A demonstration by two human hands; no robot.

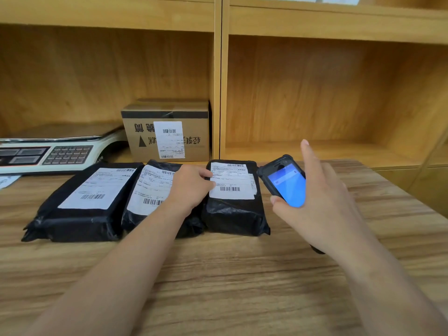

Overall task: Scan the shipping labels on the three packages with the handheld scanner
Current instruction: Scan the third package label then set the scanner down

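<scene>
Three black plastic-wrapped packages lie side by side on the wooden table, each with a white shipping label on top: the left package (80, 204), the middle package (150, 187) and the right package (234, 197). My left hand (191, 185) rests over the middle package, its fingers pinching the left edge of the right package's label. My right hand (315, 190) holds the handheld scanner (283, 180), a black device with a lit blue screen, just to the right of the right package. The index finger points up.
A cardboard box (169, 132) with its own label stands on the shelf behind the packages. A weighing scale (48, 151) sits at the back left, with a paper slip (7, 180) beside it. Wooden shelving (315, 93) rises behind the table (218, 275).
</scene>
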